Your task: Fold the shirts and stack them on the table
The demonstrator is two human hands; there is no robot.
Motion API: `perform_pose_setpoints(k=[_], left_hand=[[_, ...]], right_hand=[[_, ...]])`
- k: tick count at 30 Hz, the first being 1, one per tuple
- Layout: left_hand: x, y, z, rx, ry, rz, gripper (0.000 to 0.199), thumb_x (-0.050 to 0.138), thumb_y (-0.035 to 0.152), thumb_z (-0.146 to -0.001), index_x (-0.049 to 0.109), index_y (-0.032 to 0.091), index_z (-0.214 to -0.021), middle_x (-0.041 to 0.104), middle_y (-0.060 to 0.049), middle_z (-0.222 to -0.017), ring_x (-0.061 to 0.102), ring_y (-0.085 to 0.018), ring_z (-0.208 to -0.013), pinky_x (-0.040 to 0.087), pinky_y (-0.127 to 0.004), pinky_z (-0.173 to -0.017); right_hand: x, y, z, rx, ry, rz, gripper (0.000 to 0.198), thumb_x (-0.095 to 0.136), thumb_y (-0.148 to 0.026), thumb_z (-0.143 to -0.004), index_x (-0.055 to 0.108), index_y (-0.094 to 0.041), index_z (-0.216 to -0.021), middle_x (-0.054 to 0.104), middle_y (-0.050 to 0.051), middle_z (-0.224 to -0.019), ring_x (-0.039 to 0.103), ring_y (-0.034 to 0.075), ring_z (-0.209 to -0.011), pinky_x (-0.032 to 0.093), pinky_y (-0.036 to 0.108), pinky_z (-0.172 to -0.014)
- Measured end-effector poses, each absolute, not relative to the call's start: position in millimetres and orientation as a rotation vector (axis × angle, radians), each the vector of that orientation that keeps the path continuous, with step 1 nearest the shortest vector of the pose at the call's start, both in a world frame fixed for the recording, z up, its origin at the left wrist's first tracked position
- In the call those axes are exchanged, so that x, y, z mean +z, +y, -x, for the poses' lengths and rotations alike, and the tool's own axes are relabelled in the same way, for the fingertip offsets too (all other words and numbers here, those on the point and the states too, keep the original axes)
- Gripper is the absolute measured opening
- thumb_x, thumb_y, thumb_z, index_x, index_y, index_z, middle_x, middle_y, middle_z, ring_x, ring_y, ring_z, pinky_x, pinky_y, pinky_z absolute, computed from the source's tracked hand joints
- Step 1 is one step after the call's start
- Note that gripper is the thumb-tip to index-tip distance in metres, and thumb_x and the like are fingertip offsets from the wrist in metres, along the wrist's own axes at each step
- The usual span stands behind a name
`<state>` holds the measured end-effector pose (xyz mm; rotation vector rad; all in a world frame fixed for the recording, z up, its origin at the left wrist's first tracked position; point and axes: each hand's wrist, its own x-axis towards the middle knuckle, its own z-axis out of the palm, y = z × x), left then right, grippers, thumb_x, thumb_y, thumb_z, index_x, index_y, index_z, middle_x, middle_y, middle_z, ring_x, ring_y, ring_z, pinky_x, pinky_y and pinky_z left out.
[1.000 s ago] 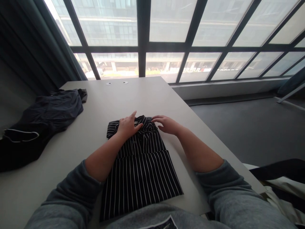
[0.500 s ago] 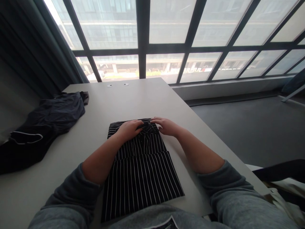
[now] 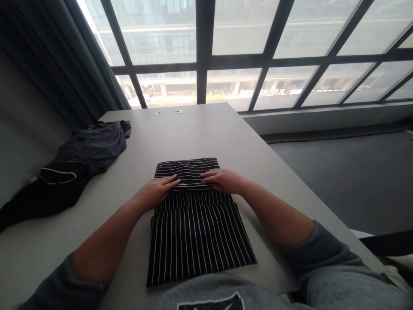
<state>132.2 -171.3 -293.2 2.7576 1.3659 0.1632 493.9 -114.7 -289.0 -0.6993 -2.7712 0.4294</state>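
Note:
A black garment with white stripes [image 3: 200, 241] lies folded on the white table, right in front of me. Its far end is turned over into a flat band with crosswise stripes, while the near panel's stripes run lengthwise. My left hand [image 3: 158, 189] rests on the left part of that band, fingers stretched out and pointing right. On the band's right part lies my right hand [image 3: 224, 180], its fingers extended leftward. Both palms face down on the cloth, with a gap of striped fabric between the fingertips.
Dark crumpled clothes [image 3: 93, 148] lie along the left side of the white table [image 3: 206, 133]. Two round cable-hole covers [image 3: 179, 112] sit near the far edge. Beyond stand large framed windows, with a dark curtain [image 3: 64, 56] at left. Grey floor drops away on the right.
The bunched fabric at the garment's far end now lies flat as a folded band. My hands have moved apart and slightly nearer me, with fingers stretched out. The view has shifted slightly.

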Motion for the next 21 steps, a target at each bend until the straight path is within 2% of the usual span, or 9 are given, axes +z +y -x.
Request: perform_pose_setpoints(k=[5, 7, 10, 13, 17, 21], left_hand=[[-294.7, -174.7, -139.6, 0.29, 1.402, -2.715, 0.056, 0.039, 0.016, -0.099, 0.061, 0.022, -0.151, 0.066, -0.009, -0.149, 0.068, -0.025, -0.132, 0.053, -0.045, -0.114], [-295.4, -181.2, -145.2, 0.305, 1.458, -2.63, 0.054, 0.038, 0.023, -0.102, 0.059, 0.019, -0.152, 0.065, -0.01, -0.15, 0.068, -0.027, -0.132, 0.055, -0.046, -0.113], [-301.2, -196.0, -145.6, 0.34, 1.426, -2.517, 0.054, 0.043, 0.041, -0.104, 0.059, 0.02, -0.152, 0.059, -0.01, -0.157, 0.062, -0.029, -0.14, 0.051, -0.048, -0.118], [-303.8, -208.3, -128.8, 0.491, 1.477, -2.419, 0.053, 0.042, 0.044, -0.104, 0.062, 0.021, -0.146, 0.061, -0.009, -0.155, 0.059, -0.027, -0.141, 0.046, -0.046, -0.121], [-296.1, -212.0, -99.1, 0.602, 1.878, -2.175, 0.045, 0.048, 0.042, -0.097, 0.069, 0.021, -0.132, 0.075, -0.011, -0.133, 0.07, -0.03, -0.122, 0.053, -0.047, -0.111], [-294.9, -206.5, -97.4, 0.662, 1.964, -1.908, 0.043, 0.058, 0.044, -0.092, 0.069, 0.025, -0.129, 0.081, -0.005, -0.117, 0.075, -0.026, -0.102, 0.058, -0.04, -0.097]], right_hand=[[-289.8, -114.2, -499.9, 0.448, -2.785, 0.796, 0.05, 0.058, -0.01, -0.096, 0.07, -0.024, -0.143, 0.066, 0.007, -0.149, 0.063, 0.026, -0.138, 0.049, 0.043, -0.121], [-291.6, -113.8, -502.8, 0.486, -2.809, 0.842, 0.05, 0.058, -0.011, -0.097, 0.069, -0.024, -0.144, 0.065, 0.006, -0.15, 0.061, 0.026, -0.141, 0.047, 0.044, -0.122], [-296.7, -112.9, -505.4, 0.577, -2.831, 0.894, 0.052, 0.057, -0.01, -0.098, 0.068, -0.025, -0.146, 0.059, 0.005, -0.155, 0.056, 0.027, -0.145, 0.045, 0.045, -0.124], [-302.2, -110.8, -508.2, 0.653, -2.813, 0.899, 0.065, 0.054, -0.001, -0.091, 0.064, -0.027, -0.15, 0.053, 0.004, -0.16, 0.052, 0.025, -0.149, 0.042, 0.046, -0.127], [-301.0, -106.0, -513.2, 0.697, -2.8, 0.919, 0.078, 0.053, 0.007, -0.08, 0.066, -0.031, -0.147, 0.053, 0.0, -0.159, 0.055, 0.025, -0.146, 0.045, 0.047, -0.126], [-277.8, -106.7, -504.1, 0.577, -2.779, 0.989, 0.073, 0.053, 0.006, -0.083, 0.069, -0.031, -0.144, 0.062, 0.001, -0.152, 0.065, 0.029, -0.136, 0.052, 0.051, -0.119]])
